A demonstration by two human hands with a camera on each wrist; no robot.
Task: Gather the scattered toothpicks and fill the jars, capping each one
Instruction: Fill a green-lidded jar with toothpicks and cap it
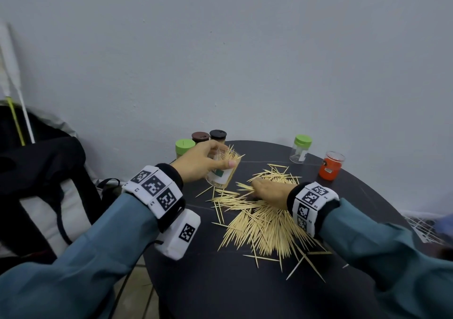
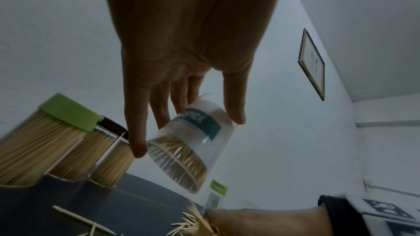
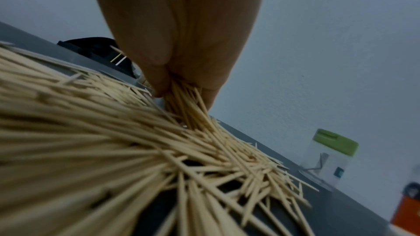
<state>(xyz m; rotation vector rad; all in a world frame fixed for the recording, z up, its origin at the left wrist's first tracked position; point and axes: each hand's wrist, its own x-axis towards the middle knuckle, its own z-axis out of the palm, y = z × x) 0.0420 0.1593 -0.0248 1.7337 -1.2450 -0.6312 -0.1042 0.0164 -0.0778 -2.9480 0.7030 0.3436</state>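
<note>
A large heap of toothpicks (image 1: 264,218) lies scattered on the dark round table (image 1: 245,291). My left hand (image 1: 203,163) grips a clear uncapped jar (image 1: 221,174), tilted, with toothpicks sticking out of its mouth; the left wrist view shows the same jar (image 2: 193,143) held off the table between fingers and thumb. My right hand (image 1: 267,191) pinches a bunch of toothpicks (image 3: 184,101) at the far side of the heap, its fingertips down among them. Three capped, filled jars stand behind my left hand: green-lidded (image 1: 184,146), brown-lidded (image 1: 200,137) and black-lidded (image 1: 217,135).
A clear jar with a green lid (image 1: 300,148) and an orange jar with a clear lid (image 1: 331,165) stand at the table's far right. A black and white bag (image 1: 46,184) sits left of the table. The grey wall rises right behind the table.
</note>
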